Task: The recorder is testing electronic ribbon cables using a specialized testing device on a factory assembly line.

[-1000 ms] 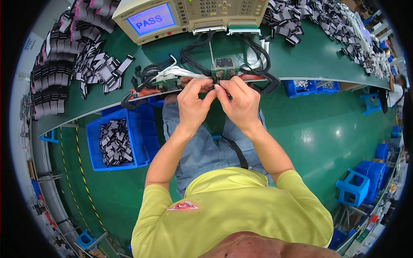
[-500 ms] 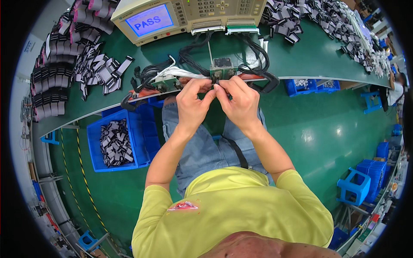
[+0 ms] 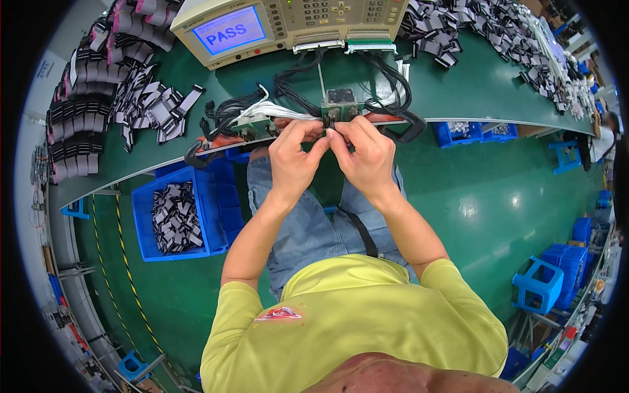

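Observation:
At the front edge of the bench, my left hand and my right hand meet with thumbs and forefingers pinched together. Between their fingertips is a small black connector, mostly hidden by the fingers. It is held up against a green test fixture with a dark block on top; whether it is plugged in I cannot tell. Black and white wire bundles run from the fixture toward a beige tester with a lit screen.
Grey ribbon cables with black connectors lie heaped on the left of the bench, with more cables at the back right. A blue bin of cable pieces stands below left. Black clamps grip the bench edge. Blue stools stand at right.

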Available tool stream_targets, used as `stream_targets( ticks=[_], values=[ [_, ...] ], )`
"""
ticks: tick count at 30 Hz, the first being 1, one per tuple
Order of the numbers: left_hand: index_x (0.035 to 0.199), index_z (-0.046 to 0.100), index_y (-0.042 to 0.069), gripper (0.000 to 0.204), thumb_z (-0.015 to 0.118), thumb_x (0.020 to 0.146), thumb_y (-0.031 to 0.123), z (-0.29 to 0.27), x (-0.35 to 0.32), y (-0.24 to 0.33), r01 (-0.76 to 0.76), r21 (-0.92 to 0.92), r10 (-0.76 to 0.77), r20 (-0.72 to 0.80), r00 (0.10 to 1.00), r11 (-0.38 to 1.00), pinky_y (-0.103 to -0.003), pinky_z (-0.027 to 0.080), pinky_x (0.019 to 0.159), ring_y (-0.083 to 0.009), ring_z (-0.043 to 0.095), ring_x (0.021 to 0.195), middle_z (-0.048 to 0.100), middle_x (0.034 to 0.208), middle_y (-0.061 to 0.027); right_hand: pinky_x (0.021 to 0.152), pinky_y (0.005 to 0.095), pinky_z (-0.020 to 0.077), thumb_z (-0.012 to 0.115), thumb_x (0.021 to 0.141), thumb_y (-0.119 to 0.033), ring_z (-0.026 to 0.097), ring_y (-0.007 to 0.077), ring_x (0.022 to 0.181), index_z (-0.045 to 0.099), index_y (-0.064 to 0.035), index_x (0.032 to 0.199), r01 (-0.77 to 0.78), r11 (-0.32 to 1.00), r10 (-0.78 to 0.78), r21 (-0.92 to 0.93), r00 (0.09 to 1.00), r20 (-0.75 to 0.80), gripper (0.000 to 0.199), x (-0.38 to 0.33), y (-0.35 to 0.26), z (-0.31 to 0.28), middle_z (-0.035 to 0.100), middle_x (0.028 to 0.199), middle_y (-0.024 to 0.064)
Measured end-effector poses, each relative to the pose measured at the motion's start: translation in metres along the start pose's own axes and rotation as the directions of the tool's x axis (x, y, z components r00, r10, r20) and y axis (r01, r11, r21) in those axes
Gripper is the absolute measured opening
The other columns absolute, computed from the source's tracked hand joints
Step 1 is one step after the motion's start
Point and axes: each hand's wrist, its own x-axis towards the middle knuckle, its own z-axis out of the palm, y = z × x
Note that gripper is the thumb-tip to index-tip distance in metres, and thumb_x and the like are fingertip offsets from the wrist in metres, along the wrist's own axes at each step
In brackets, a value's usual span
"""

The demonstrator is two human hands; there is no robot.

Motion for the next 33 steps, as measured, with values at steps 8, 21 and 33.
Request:
stream_targets(
  ticks=[8,21,33],
  values=[
    [0.105,0.07,-0.002,0.025,0.083,0.083,-0.001,-0.0005,-0.0001,0.0024,-0.002,0.006,0.002,0.003,1.0,1.0,-0.031,0.06,0.074,-0.0205,0.073,0.081,0.072,0.092,-0.0116,0.052,0.0372,0.0498,0.08,0.088,-0.012,0.067,0.0259,0.06,0.074,-0.005,0.091,-0.01,1.0,0.01,0.016,1.0,0.002,0.009,0.0004,-0.0004,-0.0004,0.065,0.079,0.0058],
    [0.106,0.071,-0.003,0.025,0.081,0.084,-0.001,-0.0006,0.0004,0.0023,0.022,0.003,-0.022,0.014,1.0,1.0,-0.03,0.06,0.074,-0.02,0.073,0.081,0.073,0.093,-0.0115,0.052,0.0367,0.05,0.08,0.088,-0.011,0.067,0.0261,0.06,0.074,-0.0044,0.091,-0.026,0.999,0.026,0.031,1.0,0.004,0.01,-0.0001,0.0002,-0.0003,0.066,0.08,0.0062],
    [0.105,0.071,-0.002,0.024,0.082,0.084,0.0,-0.0035,0.0007,-0.0013,0.011,-0.004,-0.011,0.02,1.0,1.0,-0.03,0.06,0.074,-0.0198,0.073,0.081,0.073,0.092,-0.011,0.052,0.0366,0.0498,0.08,0.087,-0.011,0.066,0.026,0.059,0.074,-0.0043,0.091,-0.034,0.999,0.034,0.043,0.999,-0.008,0.01,0.0,-0.0017,0.0024,0.066,0.078,0.0062]
  ],
)
